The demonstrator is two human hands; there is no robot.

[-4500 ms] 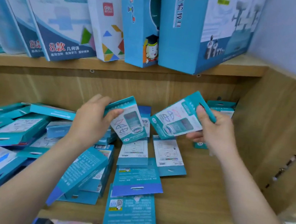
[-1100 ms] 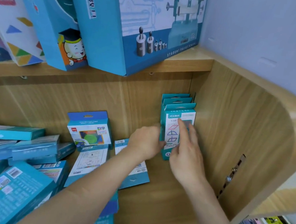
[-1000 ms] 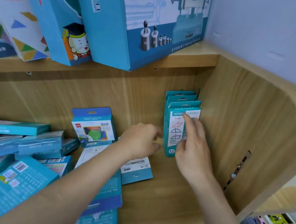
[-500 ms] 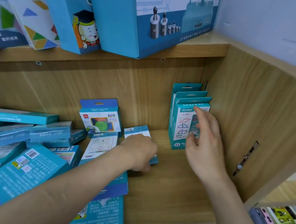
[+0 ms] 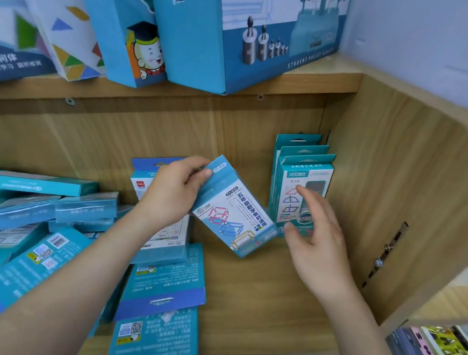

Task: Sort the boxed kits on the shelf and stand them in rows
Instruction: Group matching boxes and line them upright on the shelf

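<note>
Far left, a jumbled pile of flat teal boxes (image 5: 27, 203) lay on the wooden shelf (image 5: 255, 299), stacked at all angles and none of them upright. More boxes lay face down at the front edge, among them one with a blue hang tab (image 5: 162, 293) and a teal one (image 5: 154, 342) overhanging the front edge.

Moving in, the left hand (image 5: 174, 190) was up off the shelf, its fingers and thumb curled round the top end of a small teal box (image 5: 230, 215). That box was tilted, printed face to the camera, with red, blue and yellow cube frames drawn on it. A blue-topped box (image 5: 144, 171) stood behind that hand against the back panel, mostly hidden.

Further right, three matching teal boxes stood upright in a row (image 5: 299, 192), one behind the other, tucked into the back right corner. The right hand (image 5: 316, 242) was in front of them, fingers loosely spread and holding nothing. Its thumb sat just beside the tilted box's lower corner, and its forefinger (image 5: 304, 191) crossed the front standing box; whether it touched, I could not tell.

Overhead, large blue boxes (image 5: 246, 30) leaned on the upper shelf. At the far right came the curved side panel (image 5: 402, 199), and a few coloured books (image 5: 436, 347) beyond it.
</note>
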